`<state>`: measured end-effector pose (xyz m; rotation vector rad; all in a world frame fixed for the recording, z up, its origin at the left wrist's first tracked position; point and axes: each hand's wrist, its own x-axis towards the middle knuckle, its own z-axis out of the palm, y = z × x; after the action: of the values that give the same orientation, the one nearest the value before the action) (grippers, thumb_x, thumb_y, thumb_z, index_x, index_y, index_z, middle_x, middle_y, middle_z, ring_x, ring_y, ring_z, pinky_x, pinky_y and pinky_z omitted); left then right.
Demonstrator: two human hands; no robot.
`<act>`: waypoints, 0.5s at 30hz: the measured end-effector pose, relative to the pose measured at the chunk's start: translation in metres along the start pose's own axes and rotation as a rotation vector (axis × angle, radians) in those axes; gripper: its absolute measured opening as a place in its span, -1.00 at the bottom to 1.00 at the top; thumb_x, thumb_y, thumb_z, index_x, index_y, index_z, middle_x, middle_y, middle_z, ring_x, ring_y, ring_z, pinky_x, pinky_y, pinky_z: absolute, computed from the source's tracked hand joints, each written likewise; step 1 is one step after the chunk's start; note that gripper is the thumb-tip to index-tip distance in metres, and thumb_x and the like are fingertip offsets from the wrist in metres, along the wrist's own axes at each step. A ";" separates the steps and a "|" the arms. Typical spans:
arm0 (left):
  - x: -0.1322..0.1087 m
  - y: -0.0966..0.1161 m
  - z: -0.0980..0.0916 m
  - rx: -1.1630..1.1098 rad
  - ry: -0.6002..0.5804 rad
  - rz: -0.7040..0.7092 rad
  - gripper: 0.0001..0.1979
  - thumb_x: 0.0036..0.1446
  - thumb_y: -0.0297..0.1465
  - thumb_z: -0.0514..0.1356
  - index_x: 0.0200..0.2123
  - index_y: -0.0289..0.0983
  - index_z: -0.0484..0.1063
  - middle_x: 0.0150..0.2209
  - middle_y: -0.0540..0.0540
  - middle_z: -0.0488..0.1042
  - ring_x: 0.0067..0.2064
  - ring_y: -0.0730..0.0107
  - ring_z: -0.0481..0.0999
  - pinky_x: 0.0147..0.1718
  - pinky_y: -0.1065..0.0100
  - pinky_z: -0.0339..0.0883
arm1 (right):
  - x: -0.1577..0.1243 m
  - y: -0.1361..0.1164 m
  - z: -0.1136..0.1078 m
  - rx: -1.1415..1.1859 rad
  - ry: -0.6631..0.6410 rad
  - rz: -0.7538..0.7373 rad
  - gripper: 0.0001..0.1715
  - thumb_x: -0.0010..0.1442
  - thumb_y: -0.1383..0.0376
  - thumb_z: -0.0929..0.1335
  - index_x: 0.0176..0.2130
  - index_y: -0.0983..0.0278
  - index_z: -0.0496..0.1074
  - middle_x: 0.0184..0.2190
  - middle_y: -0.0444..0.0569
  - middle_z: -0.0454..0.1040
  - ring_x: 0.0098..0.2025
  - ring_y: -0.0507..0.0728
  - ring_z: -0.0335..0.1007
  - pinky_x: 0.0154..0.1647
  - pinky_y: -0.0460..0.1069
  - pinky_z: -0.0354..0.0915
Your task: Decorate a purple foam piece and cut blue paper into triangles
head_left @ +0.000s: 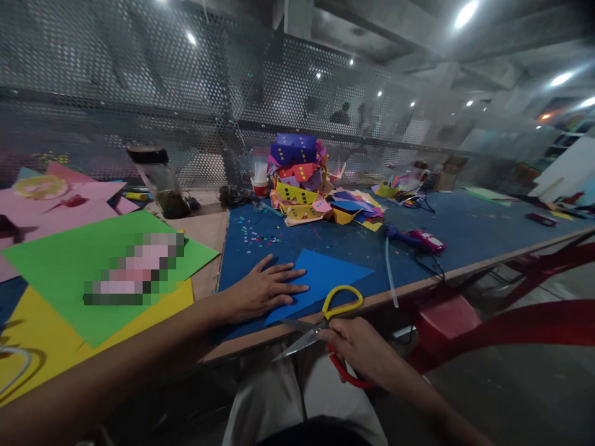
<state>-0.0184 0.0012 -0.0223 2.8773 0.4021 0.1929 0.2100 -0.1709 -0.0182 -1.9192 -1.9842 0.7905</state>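
Note:
My left hand (267, 289) lies flat with its fingers spread, pressing on a sheet of blue paper (320, 272) near the table's front edge. The sheet looks triangular, and part of it is under the hand. In my right hand (353, 347) is a pair of scissors (304, 342) with one yellow and one red handle loop. The blades are parted and point left, over the table edge and my lap. One blade tip comes near the lower corner of the blue sheet; whether they touch I cannot tell.
A glue gun (416, 238) with a clear glue stick (391, 272) rests to the right. Behind stand a pile of coloured paper pieces (302, 192), a paper cup (259, 184) and a dark-lidded bottle (162, 186). Green paper (51, 248) and yellow paper (41, 347) lie left. Red chairs (525, 322) stand right.

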 end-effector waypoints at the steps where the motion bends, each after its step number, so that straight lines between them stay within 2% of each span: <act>1: 0.000 0.000 0.000 0.002 0.008 0.005 -0.56 0.42 -0.09 -0.06 0.33 0.23 0.13 0.43 0.11 0.09 0.44 0.16 0.04 0.36 -0.08 -0.51 | 0.000 -0.001 0.000 0.001 0.003 0.000 -0.49 0.42 0.09 0.24 -0.51 0.26 0.30 -0.56 -0.15 0.39 -0.52 0.01 0.25 -0.48 -0.07 -0.03; 7: 0.000 0.002 0.001 -0.026 0.040 0.033 -0.55 0.42 -0.11 -0.05 0.33 0.17 0.16 0.42 0.08 0.11 0.43 0.18 0.04 0.38 0.01 -0.39 | 0.004 -0.008 -0.001 0.000 0.003 -0.003 -0.54 0.42 0.14 0.24 -0.48 0.25 0.34 -0.55 -0.14 0.43 -0.51 0.02 0.29 -0.46 -0.07 0.02; 15: 0.000 0.002 -0.002 -0.055 -0.010 0.033 -0.54 0.43 -0.10 -0.07 0.35 0.18 0.10 0.42 0.08 0.11 0.44 0.20 0.03 0.36 -0.03 -0.49 | 0.008 -0.009 0.005 -0.011 0.055 -0.060 -0.52 0.41 0.13 0.24 -0.51 0.24 0.28 -0.51 -0.13 0.42 -0.45 0.04 0.30 -0.42 -0.06 0.01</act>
<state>-0.0181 -0.0006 -0.0194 2.8306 0.3426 0.1914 0.1991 -0.1635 -0.0194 -1.8571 -2.0072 0.7055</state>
